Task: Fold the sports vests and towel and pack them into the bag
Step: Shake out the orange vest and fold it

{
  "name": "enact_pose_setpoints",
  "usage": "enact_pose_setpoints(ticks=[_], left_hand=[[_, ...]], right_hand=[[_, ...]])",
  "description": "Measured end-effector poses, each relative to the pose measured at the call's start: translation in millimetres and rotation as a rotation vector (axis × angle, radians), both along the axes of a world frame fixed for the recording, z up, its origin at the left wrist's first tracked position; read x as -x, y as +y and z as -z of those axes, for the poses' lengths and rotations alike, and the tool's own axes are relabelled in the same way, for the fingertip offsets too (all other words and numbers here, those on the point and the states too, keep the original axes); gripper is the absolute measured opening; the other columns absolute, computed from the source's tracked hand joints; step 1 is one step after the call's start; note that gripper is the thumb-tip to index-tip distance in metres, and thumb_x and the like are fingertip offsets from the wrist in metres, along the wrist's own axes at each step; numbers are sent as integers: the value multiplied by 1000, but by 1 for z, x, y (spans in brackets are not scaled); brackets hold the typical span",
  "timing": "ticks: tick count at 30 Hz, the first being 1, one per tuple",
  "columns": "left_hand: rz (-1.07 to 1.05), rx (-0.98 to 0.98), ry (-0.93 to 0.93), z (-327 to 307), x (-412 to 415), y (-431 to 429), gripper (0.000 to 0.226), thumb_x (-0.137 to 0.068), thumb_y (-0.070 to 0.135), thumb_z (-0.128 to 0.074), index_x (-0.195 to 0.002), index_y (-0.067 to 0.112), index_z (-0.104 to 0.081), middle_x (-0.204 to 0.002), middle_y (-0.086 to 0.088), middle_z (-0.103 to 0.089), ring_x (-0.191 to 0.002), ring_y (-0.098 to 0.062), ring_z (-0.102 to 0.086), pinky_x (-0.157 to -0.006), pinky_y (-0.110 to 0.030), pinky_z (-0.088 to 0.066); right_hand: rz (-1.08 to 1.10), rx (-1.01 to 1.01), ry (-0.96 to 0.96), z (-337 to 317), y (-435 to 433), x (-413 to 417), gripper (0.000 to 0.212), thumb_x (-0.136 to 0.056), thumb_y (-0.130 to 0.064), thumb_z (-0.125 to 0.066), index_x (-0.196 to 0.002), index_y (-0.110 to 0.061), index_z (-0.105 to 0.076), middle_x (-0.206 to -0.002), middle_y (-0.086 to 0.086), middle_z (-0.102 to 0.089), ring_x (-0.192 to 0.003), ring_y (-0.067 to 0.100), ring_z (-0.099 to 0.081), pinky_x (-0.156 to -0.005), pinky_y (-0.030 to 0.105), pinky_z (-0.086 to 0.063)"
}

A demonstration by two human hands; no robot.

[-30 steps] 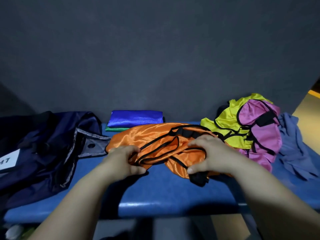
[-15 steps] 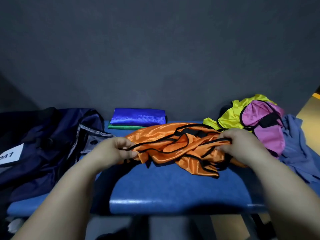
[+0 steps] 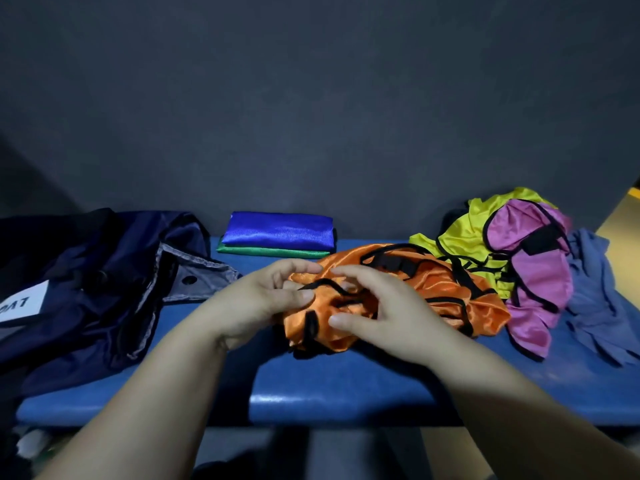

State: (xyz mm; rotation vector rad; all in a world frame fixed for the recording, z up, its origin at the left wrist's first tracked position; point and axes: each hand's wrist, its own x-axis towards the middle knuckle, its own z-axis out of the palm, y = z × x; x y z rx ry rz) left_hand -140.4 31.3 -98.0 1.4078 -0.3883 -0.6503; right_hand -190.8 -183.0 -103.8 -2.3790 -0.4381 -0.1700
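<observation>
Your left fingers point(image 3: 304, 295) curl in and pinch the black-trimmed edge of the shiny orange satin sports vest point(image 3: 436, 289), and your right fingers point(image 3: 341, 320) bend loosely round a bunch of the same cloth. Your left hand point(image 3: 259, 303) and right hand point(image 3: 391, 317) sit close together over the vest's near left end. The vest lies crumpled on the blue padded bench point(image 3: 346, 382). Behind it rests a folded blue satin vest point(image 3: 277, 230) on a folded green one point(image 3: 273, 252). To its right are heaped a yellow vest point(image 3: 464, 233), a pink vest point(image 3: 535, 275) and a blue-grey towel point(image 3: 595, 296). The open navy fabric bag point(image 3: 104, 278) lies at the left.
</observation>
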Motion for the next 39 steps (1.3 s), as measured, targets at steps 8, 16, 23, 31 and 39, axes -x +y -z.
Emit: enact_pose_setpoints(ticks=[8,16,23,31,39], left_hand=[[-203,30,-34,-4,-1,4,56,-73,1,-68,-124,19,-55,-104,-9,-70,-81,-23,-68,-74,-32,-55],[-431,16,-176,-2,1,-7,36,-86,0,-67,-112,23,-61,-103,4,-69,-78,-11,-66,-74,-26,-52],[-625,-198,-602,-1,19,-30,26,-73,35,-79,-75,22,-57,-71,10,-51,-65,-6,-49,-62,-15,-40],[-496,-437,-759,10,29,-49,47,-62,50,-84,-92,40,-49,-95,15,-60,-88,-3,-57,-74,-26,-46],[-510,-204,-657,5,27,-45,44,-75,13,-82,-95,38,-52,-78,18,-59,-74,-3,-58,-70,-23,-46]], right_hand=[[48,-110,100,-6,-2,-6,19,-83,-30,-74,-68,-36,-64,-74,-14,-66,-74,4,-61,-71,30,-49],[61,-216,169,-13,-2,-3,12,-85,-35,-72,-80,-24,-74,-83,-5,-72,-80,9,-67,-78,39,-55],[227,-543,60,-22,2,0,26,-88,-36,-67,-72,-15,-71,-72,0,-70,-69,11,-64,-68,30,-50],[233,-808,109,-30,10,3,21,-94,-26,-61,-76,-20,-70,-73,1,-72,-72,14,-68,-71,33,-51],[211,-936,134,-36,1,0,13,-94,-17,-58,-84,-14,-65,-72,3,-70,-68,14,-66,-64,27,-53]])
